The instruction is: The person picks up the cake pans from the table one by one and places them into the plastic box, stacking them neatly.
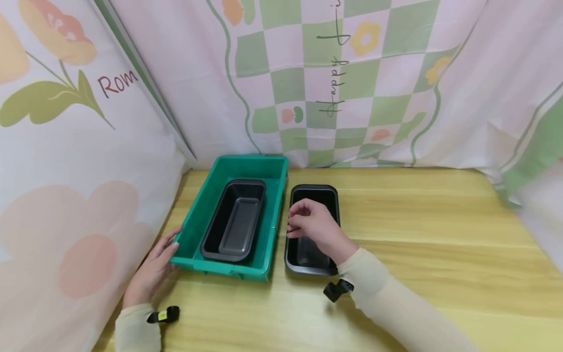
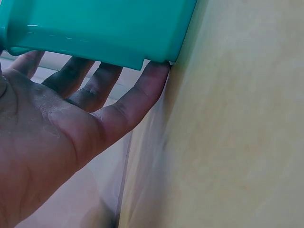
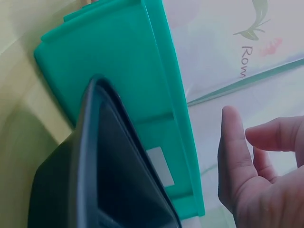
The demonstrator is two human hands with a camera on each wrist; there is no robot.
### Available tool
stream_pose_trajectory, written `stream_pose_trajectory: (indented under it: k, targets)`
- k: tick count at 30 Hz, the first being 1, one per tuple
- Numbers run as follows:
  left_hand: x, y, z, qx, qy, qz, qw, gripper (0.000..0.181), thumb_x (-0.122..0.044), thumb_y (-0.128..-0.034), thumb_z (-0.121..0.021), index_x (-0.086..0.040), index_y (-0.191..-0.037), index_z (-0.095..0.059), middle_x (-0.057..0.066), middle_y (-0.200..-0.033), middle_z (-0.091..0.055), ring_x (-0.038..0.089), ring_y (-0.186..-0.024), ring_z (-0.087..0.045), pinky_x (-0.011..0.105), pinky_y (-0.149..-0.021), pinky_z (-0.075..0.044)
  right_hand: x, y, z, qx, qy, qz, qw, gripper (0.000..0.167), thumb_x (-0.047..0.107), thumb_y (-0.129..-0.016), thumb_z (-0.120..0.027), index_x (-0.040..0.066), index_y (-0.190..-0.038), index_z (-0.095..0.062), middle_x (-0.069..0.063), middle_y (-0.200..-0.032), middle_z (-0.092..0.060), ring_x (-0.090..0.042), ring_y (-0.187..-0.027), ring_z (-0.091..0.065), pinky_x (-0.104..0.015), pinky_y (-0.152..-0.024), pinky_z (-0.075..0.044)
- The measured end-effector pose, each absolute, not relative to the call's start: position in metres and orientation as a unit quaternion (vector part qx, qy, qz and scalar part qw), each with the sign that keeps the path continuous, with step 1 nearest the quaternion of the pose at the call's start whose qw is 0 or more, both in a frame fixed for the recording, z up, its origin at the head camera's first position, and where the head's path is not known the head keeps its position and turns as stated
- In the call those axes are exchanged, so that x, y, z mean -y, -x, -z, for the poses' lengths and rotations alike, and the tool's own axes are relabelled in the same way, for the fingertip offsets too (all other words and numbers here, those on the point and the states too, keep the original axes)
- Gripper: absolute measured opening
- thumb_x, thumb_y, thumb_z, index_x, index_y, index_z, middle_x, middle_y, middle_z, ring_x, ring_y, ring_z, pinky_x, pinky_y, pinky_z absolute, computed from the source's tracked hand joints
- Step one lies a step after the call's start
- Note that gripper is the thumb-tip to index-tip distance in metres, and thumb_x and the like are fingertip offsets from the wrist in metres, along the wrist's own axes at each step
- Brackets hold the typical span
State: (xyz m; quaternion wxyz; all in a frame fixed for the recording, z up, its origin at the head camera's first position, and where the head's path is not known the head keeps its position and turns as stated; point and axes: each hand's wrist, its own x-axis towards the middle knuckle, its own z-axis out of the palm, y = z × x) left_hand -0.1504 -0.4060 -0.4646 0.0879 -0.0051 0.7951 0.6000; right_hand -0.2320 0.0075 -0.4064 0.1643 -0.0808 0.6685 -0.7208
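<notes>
Pale fabric printed with flowers and green checks (image 1: pixel 325 78) surrounds a yellowish wood-grain worktop (image 1: pixel 422 220). Near its far left corner, a glossy green rectangular plastic tray (image 1: pixel 215 267) points lengthwise toward the far edge, tilting slightly right; a dark, smooth loaf-shaped pan (image 1: pixel 239 227) lies inside, similarly aligned. Right of the tray, a matching dark oblong pan (image 1: pixel 308 256) runs near to far. Left hand (image 1: pixel 154 269): wide grip, fingers touching the tray's near left corner. Right hand (image 1: pixel 314 225): narrow, empty grip above the second pan.

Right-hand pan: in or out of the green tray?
Out. The right-hand pan stands on the wooden table beside the green tray, partly under the right hand.
</notes>
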Motion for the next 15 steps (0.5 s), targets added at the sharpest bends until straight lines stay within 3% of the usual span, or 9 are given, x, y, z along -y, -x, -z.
stream_pose_trajectory:
  k: [6,15]
  targets:
    - [0.408,0.153,0.468,-0.786,0.003,-0.612,0.089,0.055,-0.04,-0.1068,-0.039,-0.028,-0.157,-0.02,0.015,-0.161,-0.001,0.036,-0.135,-0.022,0.032,-0.087,-0.046,-0.032,0.224,0.415,-0.665,0.086,0.721,0.176,0.015,-0.006,-0.093,-0.053,-0.008,-0.108,-0.051,-0.025,-0.102,-0.055,-0.025,-0.076,-0.064,-0.04,-0.072,-0.057]
    - [0.409,0.152,0.466,-0.792,0.002,-0.605,0.082,0.055,-0.042,-0.1066,-0.038,-0.029,-0.157,-0.021,0.014,-0.16,-0.008,0.03,-0.125,-0.037,0.034,-0.087,-0.047,-0.072,0.22,0.421,-0.657,0.075,0.726,0.189,0.016,-0.003,-0.096,-0.053,-0.009,-0.11,-0.046,-0.012,-0.091,-0.056,-0.026,-0.079,-0.064,-0.039,-0.073,-0.056]
